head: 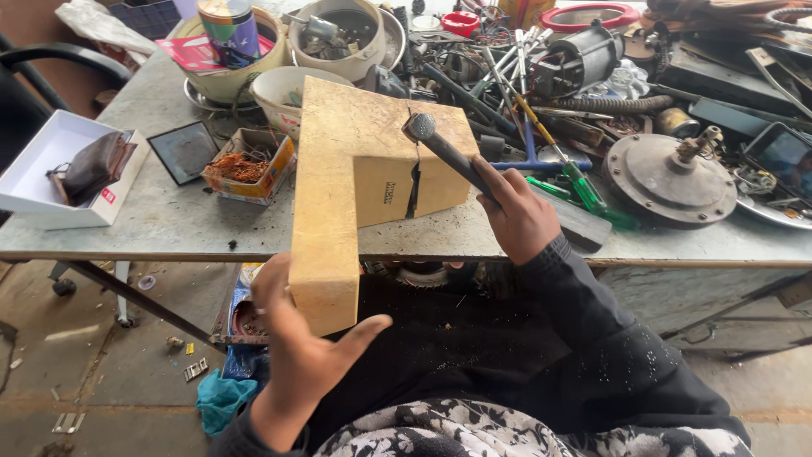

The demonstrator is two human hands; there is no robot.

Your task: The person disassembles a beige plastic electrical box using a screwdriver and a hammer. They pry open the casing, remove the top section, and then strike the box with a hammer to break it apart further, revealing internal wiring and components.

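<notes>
My left hand [300,347] grips the near end of an L-shaped pale wooden block [338,178], whose far part rests on the grey workbench [169,224]. My right hand [518,216] holds a hammer by its dark handle. The round metal hammer head [420,127] sits on top of the block's far right corner. A dark crack or strip runs down the block's front face just below the head.
The bench is crowded: bowls [283,89] of parts, a small box of copper wire [247,165], a white box with a brown pouch [63,169], a round metal motor plate [668,178], a green screwdriver [584,190], tools and cables. Scraps lie on the floor at left.
</notes>
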